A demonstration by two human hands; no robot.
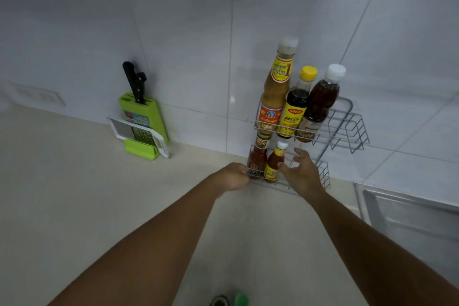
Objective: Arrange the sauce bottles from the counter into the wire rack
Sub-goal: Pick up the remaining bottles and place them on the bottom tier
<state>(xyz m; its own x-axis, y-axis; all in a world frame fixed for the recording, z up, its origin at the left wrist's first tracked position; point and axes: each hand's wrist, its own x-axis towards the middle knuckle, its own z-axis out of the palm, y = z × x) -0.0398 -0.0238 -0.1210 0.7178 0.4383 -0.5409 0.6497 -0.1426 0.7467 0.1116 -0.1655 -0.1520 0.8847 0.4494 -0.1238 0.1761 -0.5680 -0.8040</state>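
Observation:
A two-tier wire rack [347, 129] hangs on the tiled wall. Its upper tier holds a tall tan sauce bottle [275, 92], a dark bottle with a yellow cap [295, 104] and a brown bottle with a white cap [320, 104]. In the lower tier stand a red chili sauce bottle [257, 159] and an orange sauce bottle [274, 163]. My left hand [233, 176] touches the rack's lower left corner beside the red bottle; its fingers are hidden. My right hand [301, 174] is spread open just right of the orange bottle, thumb near it, holding nothing.
A green knife block [141, 117] with black-handled knives and a white grater [139, 134] lean on the wall at left. A steel sink [407, 213] lies at right. A green cap [241, 299] and a dark round object [219, 300] sit at the counter's near edge.

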